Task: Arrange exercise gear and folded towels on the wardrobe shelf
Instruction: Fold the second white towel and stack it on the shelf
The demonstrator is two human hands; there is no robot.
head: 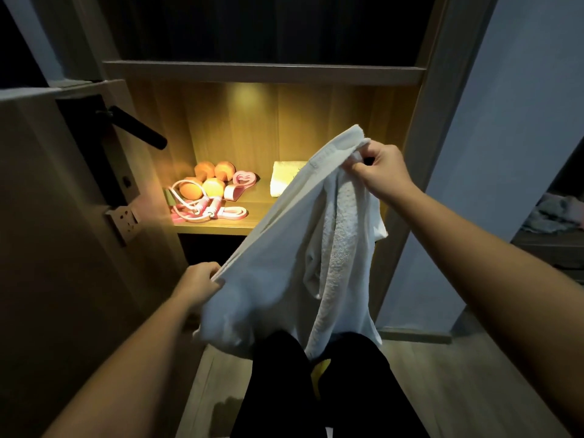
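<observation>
A white towel (pixel 278 263) hangs unfolded in front of the lit wardrobe shelf (pixel 218 227). My right hand (pixel 382 172) pinches its upper corner, high and to the right. My left hand (pixel 199 284) grips the lower left edge, so the cloth stretches slantwise between them. On the shelf lie orange dumbbells (pixel 205 181), a pink and white skipping rope (pixel 202 207), a pink grip ring (pixel 243 178) and a folded towel (pixel 284 181), partly hidden behind the held one.
An open door with a black lever handle (pixel 139 128) stands close on the left. A pale wall (pixel 505 153) rises on the right, with crumpled clothes (pixel 556 216) beyond it. My dark-trousered legs (pixel 316 390) stand on a wooden floor.
</observation>
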